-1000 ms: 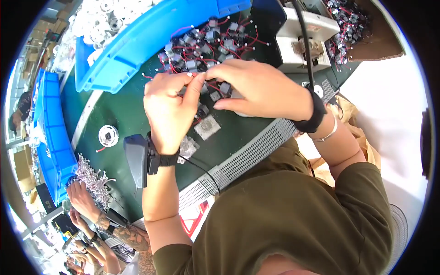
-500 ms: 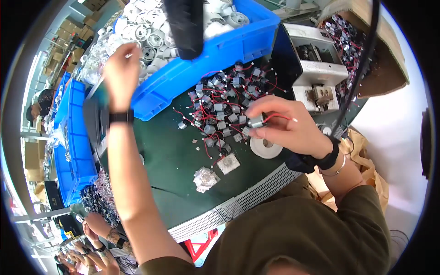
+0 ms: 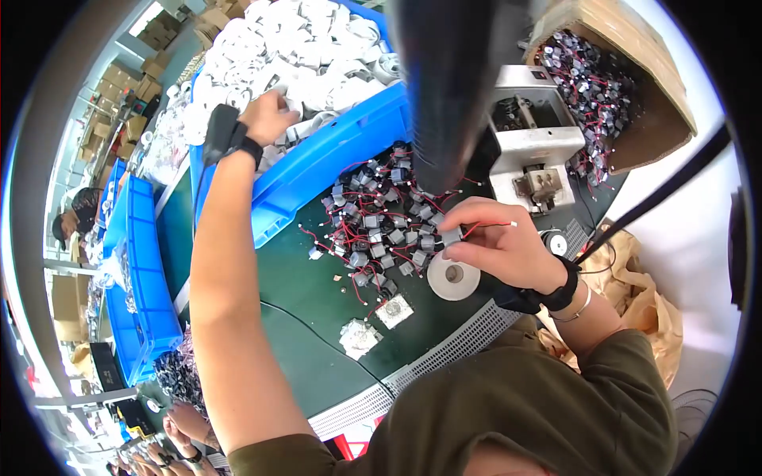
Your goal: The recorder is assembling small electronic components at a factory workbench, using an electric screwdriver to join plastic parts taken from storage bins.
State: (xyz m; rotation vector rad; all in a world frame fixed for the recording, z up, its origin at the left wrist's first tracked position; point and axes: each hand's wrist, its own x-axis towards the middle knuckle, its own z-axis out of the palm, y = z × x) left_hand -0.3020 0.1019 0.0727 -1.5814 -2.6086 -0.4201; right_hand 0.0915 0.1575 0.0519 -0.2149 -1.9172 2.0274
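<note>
Between the thumb and fingers of my right hand (image 3: 508, 244) is a small grey motor (image 3: 451, 236), its red wire running back across the fingers. Just below it on the green table lies a white round plastic part (image 3: 453, 276) with a hole in its middle. My left hand (image 3: 268, 119) reaches over the near side of a blue crate (image 3: 341, 143), down among white plastic parts (image 3: 317, 47). Its fingers are curved, but the tips blend into the parts, so any grip is unclear. A loose pile of small motors (image 3: 381, 222) with red wires spreads between both hands.
A metal fixture (image 3: 540, 151) stands beyond my right hand, beside a cardboard box (image 3: 663, 119) of motors. A dark, blurred post (image 3: 444, 87) hangs over the pile. Two whitish blocks (image 3: 394, 311) lie near the edge; another blue crate (image 3: 147, 270) stands left. Other people's hands show lower left.
My left hand has moved right and deeper over the white parts in the crate. My right hand still holds the motor, nearly in place. The view has shifted slightly.
</note>
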